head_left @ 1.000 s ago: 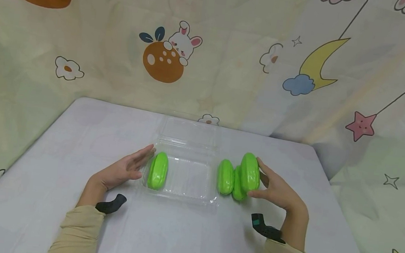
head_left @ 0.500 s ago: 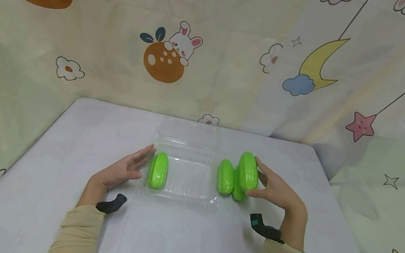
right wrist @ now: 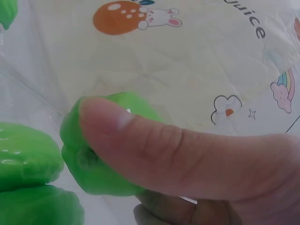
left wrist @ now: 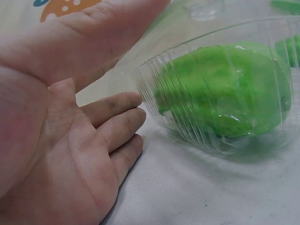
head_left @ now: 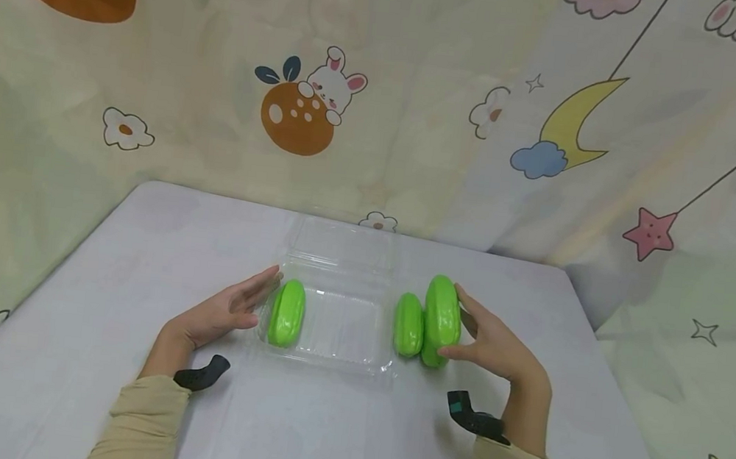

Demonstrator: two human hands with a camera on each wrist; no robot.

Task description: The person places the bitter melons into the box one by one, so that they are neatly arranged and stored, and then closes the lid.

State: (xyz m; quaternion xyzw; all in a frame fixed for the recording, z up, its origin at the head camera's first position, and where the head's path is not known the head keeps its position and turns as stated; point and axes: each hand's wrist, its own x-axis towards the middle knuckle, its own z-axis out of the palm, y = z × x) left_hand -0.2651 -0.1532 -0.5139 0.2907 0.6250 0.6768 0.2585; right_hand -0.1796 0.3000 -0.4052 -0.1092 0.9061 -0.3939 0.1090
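My right hand [head_left: 490, 341] pinches a glossy green ribbed, long vegetable-shaped piece [head_left: 442, 310] between thumb and fingers, above the table right of the clear plastic box [head_left: 342, 360]. In the right wrist view the thumb crosses the blunt end of this held piece [right wrist: 117, 183]. It mostly covers a matching piece [head_left: 433, 361] beneath it, and another green piece [head_left: 408, 325] lies alongside, at the box's right edge. A further green piece [head_left: 287, 313] lies inside the box along its left wall. My left hand [head_left: 227, 305] is beside that wall, fingers extended, fingertips close to the ribbed plastic [left wrist: 183, 103].
The box's clear lid [head_left: 343, 243] lies folded back toward the far edge of the white-covered table [head_left: 295, 429]. A printed cloth [head_left: 405, 115] hangs behind it. Each wrist carries a black camera mount [head_left: 202, 374].
My right hand has moved slightly left with the green piece, which now covers more of the one beneath it. My left hand stays in place. The head view has tilted a little.
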